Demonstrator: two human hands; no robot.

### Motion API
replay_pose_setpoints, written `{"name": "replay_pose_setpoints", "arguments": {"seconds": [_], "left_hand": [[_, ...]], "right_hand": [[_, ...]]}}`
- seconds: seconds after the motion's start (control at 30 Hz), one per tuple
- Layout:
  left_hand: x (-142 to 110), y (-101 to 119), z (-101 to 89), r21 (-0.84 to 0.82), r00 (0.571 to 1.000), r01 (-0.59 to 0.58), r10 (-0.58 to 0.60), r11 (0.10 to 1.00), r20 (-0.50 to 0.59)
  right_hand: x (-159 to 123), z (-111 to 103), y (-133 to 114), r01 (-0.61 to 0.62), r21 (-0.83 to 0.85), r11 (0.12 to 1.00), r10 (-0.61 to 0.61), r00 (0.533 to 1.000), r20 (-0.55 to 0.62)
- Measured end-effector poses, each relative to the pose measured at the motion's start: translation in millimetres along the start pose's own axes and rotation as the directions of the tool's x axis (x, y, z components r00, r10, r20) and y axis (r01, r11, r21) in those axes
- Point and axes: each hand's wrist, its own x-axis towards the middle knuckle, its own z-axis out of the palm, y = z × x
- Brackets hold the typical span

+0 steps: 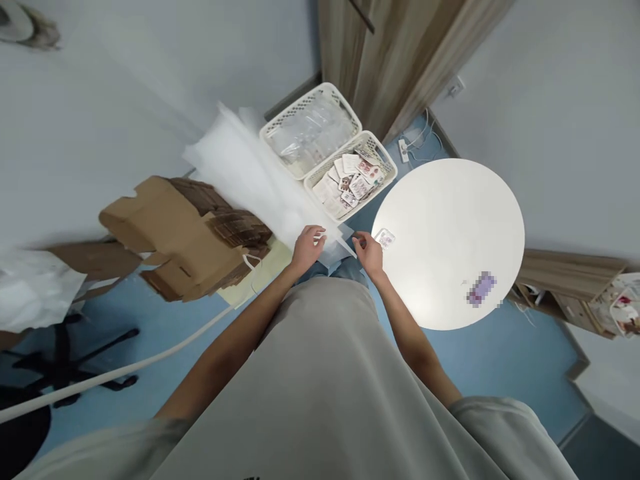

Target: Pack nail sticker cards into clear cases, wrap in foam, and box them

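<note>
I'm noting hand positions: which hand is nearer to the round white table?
Right. The right hand is by the left edge of the round white table; the left hand is farther left, by the white sheeting.

Single head cam, wearer's eye height, facing forward and steeply down past shirt [320, 373]; wide view, left hand [309, 249] and right hand [370, 253] near mid-frame, bench [450, 220] right, floor [180, 333] below.
</note>
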Motion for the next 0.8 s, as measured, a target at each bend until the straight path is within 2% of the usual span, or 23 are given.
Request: {"name": "replay_pose_setpoints", "arguments": {"seconds": [0.07,0.13,0.27,0.4,0.5,0.63,0.8], "left_hand": [[-6.1,-25.3,-17.3,0.126,0.995,-0.003,0.016,0.992,-0.102],[-7.3,-47.0,-28.2,0.224,0.99,0.013,0.018,0.975,-0.137],[1.6,-70.0,-36.0,0.338,0.999,0.031,-0.014,0.94,-0.052],[11.6,-69.4,-39.0,0.464,0.997,0.04,-0.067,0.885,0.041],[14.4,-64.6,-42.4,0.527,0.993,0.031,-0.087,0.849,0.081],[13.6,-59.7,-47.5,0.456,0.991,0.008,-0.07,0.89,0.118],[6.4,-44.0,-62.7,0.396,0.997,-0.025,-0.004,0.918,0.072]], "right_hand": [[7.2,15.4,-30.1,0.099,-0.076,0.992,-0.094,0.994,0.062],[14.8,35.6,-56.9,0.171,-0.155,0.973,-0.151,0.98,0.128],[27.2,77.3,-93.2,0.213,-0.292,0.932,-0.157,0.966,0.203],[30.8,102.4,-106.4,0.207,-0.348,0.914,-0.132,0.965,0.226],[26.1,107.1,-107.8,0.192,-0.35,0.917,-0.12,0.968,0.218],[17.5,102.9,-106.0,0.163,-0.328,0.931,-0.101,0.975,0.2],[11.2,89.4,-109.8,0.15,-0.277,0.949,-0.111,0.982,0.15]]}}
